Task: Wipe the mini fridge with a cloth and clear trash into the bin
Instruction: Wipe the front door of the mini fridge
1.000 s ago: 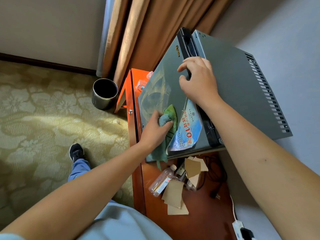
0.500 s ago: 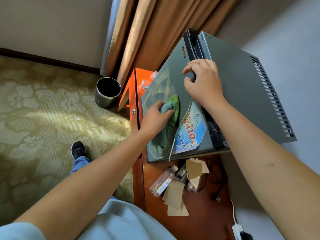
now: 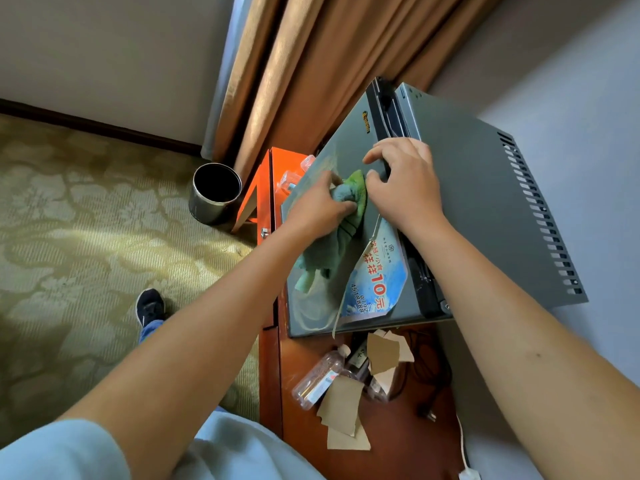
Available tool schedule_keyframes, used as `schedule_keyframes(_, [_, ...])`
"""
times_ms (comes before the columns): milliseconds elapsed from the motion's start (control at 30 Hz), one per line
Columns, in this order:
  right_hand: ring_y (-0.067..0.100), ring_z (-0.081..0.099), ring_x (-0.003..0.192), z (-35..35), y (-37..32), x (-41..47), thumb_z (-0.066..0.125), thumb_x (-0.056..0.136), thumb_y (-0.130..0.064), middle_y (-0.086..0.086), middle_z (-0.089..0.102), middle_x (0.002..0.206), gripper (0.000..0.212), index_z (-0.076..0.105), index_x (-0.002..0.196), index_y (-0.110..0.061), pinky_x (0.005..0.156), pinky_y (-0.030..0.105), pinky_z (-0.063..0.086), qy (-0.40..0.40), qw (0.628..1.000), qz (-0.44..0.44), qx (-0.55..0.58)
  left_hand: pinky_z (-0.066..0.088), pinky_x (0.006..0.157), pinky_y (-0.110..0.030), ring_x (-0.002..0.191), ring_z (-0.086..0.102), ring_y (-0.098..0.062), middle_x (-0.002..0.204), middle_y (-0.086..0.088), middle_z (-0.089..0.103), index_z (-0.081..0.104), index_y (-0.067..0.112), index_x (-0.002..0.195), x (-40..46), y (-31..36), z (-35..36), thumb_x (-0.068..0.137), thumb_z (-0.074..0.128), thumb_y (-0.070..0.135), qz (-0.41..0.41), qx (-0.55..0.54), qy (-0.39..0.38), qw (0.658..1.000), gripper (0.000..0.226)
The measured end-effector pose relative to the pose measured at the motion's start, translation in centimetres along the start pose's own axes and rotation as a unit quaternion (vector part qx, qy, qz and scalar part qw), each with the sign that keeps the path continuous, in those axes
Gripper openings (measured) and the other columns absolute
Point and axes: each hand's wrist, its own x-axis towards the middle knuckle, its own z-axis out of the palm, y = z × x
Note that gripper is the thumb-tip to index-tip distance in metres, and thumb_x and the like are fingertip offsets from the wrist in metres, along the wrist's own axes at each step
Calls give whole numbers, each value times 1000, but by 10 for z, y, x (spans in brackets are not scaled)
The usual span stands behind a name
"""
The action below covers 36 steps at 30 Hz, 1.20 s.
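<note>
At frame centre, the left hand (image 3: 320, 206) grips the cloth (image 3: 341, 230) against the mini fridge (image 3: 460, 188) door; the right hand (image 3: 408, 185) curls over the door's edge.

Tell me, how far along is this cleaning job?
Mid-wipe. The left hand presses the green cloth on the mini fridge door; the right hand grips the door's edge. Nothing looks finished: the plastic bottle and cardboard scraps lie below, away from the bin.
</note>
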Motion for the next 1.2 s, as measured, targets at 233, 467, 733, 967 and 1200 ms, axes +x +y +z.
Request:
schedule_keyframes(233, [17,41,130,1,1,1,53,86,-20,-13,61,122,24,66,105,-29,105,27,36,-2,1000,6,12,48,70,-33,87,61,-18,103,1,66,59,27,120,-15,-49,14,86,73,41,-80,104,-34,991,39])
schedule_keyframes(467, [16,42,129,1,2,-1,53,86,-18,-13,61,122,24,66,105,-28,105,25,35,3,1000,11,20,43,66,-31,86,59,-17,96,5,64,65,29,113,2,4,-3,83,71,41,32,104,43,993,33])
schedule_keyframes(733, [16,42,129,0,1,-1,54,87,-17,-11,61,123,24,66,105,-27,107,26,33,2,1000,12,15,49,63,-30,79,63,-17,91,1,67,65,26,109,22,-31,-3,82,71,42,-61,139,-28,988,32])
schedule_keyframes(967, [14,36,136,-4,-4,0,58,86,-12,-7,44,145,35,61,118,-26,105,28,37,-9,999,47,24,56,74,-35,82,65,-17,88,5,68,68,29,102,53,-2,-25,83,71,45,-1,55,2,998,25])
schedule_keyframes(1200, [18,40,133,-8,-10,5,61,88,-16,-2,42,145,35,59,122,-24,106,38,42,-37,996,67,-43,51,67,-32,79,64,-17,92,-1,69,67,22,100,70,-18,-36,84,71,43,-64,142,-110,982,26])
